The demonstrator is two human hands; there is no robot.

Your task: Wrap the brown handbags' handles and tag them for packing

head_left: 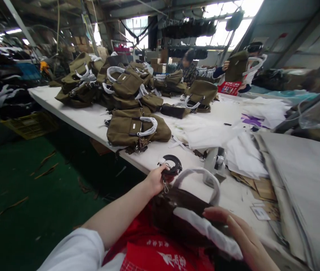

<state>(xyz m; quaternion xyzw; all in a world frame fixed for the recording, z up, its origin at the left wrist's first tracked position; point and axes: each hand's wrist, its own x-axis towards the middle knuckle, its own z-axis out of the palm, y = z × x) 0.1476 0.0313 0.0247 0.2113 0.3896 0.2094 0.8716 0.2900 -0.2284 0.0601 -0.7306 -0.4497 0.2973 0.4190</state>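
My left hand (157,180) is closed around a coiled black strap (174,165) with metal clips hanging from it. Close to my body is a dark handbag (182,199), its two handles wrapped in white. One wrapped handle (215,184) arches up on the far side; the near wrapped handle (202,226) slants across the front of the bag. My right hand (239,229), fingers stretched out, lies at the bag's right side beside the near handle. Whether it presses on the bag is hard to tell. Part of the bag's underside is hidden.
On the white table (92,126) lies an olive handbag (123,128), with a heap of similar bags (126,84) behind. A grey device (215,165), white sheets (244,154) and cardboard (264,188) are to the right. Across the table, a person holds up a bag (237,66).
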